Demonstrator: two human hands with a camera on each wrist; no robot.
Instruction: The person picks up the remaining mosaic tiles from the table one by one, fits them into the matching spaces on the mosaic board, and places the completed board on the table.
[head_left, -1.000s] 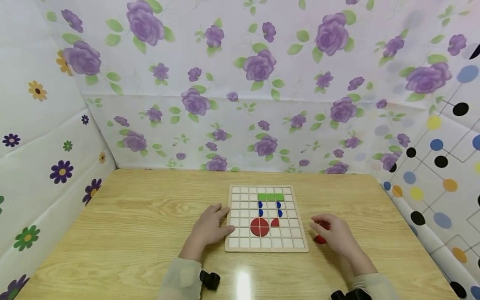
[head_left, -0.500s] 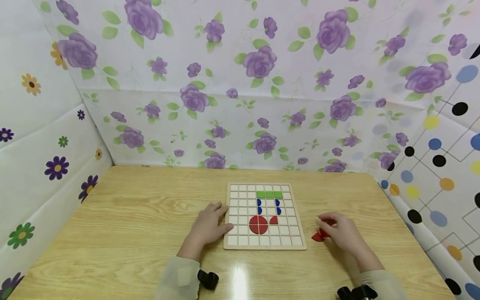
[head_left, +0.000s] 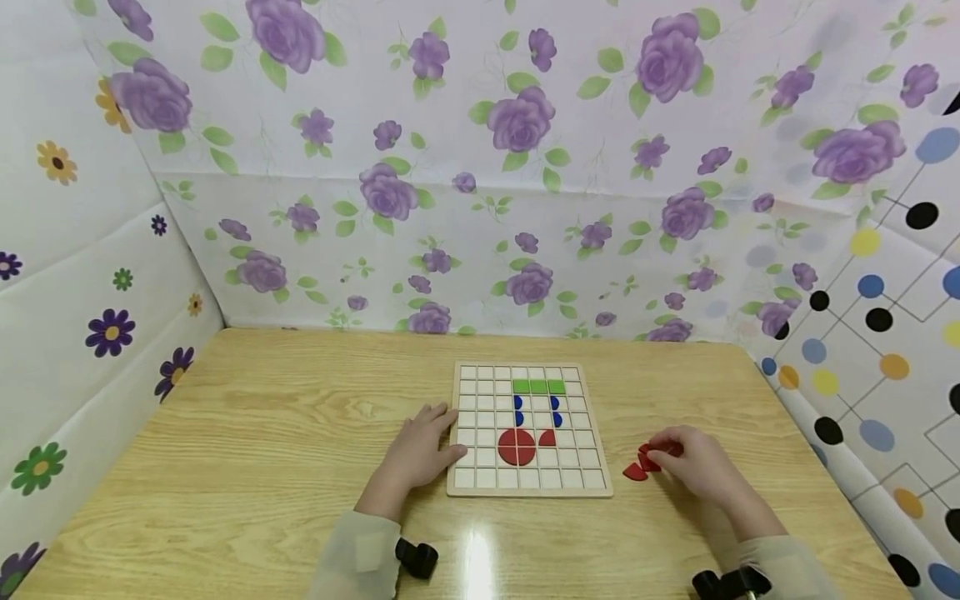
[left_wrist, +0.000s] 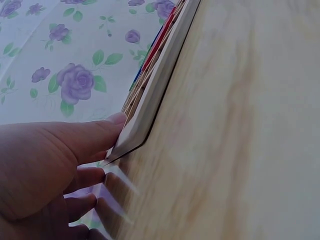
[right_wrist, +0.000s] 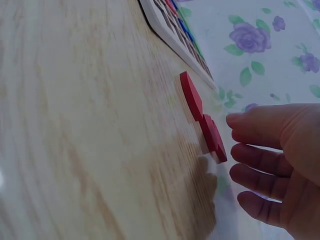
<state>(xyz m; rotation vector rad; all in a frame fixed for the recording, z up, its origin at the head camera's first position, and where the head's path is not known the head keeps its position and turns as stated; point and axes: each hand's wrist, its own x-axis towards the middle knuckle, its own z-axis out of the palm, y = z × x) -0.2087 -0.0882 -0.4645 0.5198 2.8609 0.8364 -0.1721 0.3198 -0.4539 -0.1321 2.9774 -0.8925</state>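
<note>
A square wooden grid board (head_left: 483, 477) lies on the table, with green squares (head_left: 538, 387), blue half-rounds (head_left: 556, 419), a red circle of quarter pieces (head_left: 517, 447) and a single red quarter piece (head_left: 548, 437) in its cells. My left hand (head_left: 417, 450) rests at the board's left edge, thumb on the rim (left_wrist: 134, 135) and fingers spread along the side. To the right of the board, several loose red quarter pieces (head_left: 635, 472) lie close together. My right hand (head_left: 697, 462) is over them with relaxed fingers, nothing visible between thumb and fingertips in the right wrist view.
The wood-grain table (head_left: 300, 400) reaches back to a wall of purple-flowered cloth (head_left: 517, 208). Cloth with coloured dots (head_left: 877, 367) hangs on the right, and cloth with daisies (head_left: 97, 333) on the left.
My right hand has moved rightward, and more of the loose red pieces shows to its left. The left hand keeps its place at the board, whose pieces are unchanged.
</note>
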